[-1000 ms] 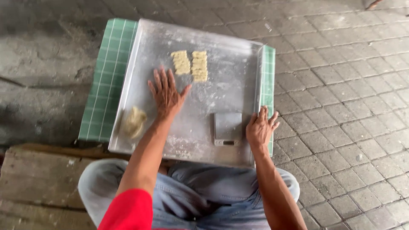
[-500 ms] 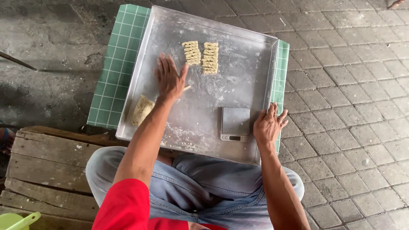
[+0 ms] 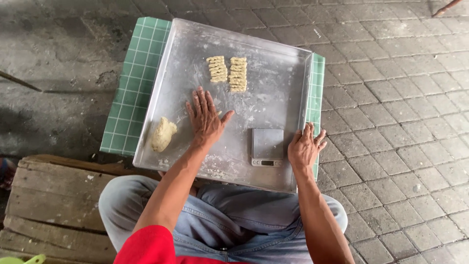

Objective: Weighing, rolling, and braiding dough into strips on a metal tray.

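Metal tray (image 3: 273, 49) is the big thing here, a wide, shallow square one dusted with flour, sitting on a green checked mat (image 3: 134, 93) on the paved ground. It's right in front of the person's knees, and they're sitting in blue jeans with a red sleeve showing at the bottom edge.

Left hand (image 3: 205, 120) is lying palm down flat on the tray floor, roughly in the middle, fingers (image 3: 199, 100) spread and stretched out, thumb sticking off to the right. Can't tell if there's anything rolled underneath the palm. Just to the left of it, near the tray's left wall, there's a pale lump of dough (image 3: 162, 134), near the hand but not touching it.

Right hand (image 3: 305, 146) is over on the right rim of the tray, fingers loosely spread and draped over the edge, like it's steadying the thing. Right beside it, inside the tray, sits a small grey digital scale (image 3: 267, 146), nothing on the plate.

Further up the tray, well apart from both hands, two short rows of little ridged dough pieces (image 3: 228, 73) are lined up side by side.

Off to the lower left there's a weathered wooden plank (image 3: 53, 195) next to the person's leg.
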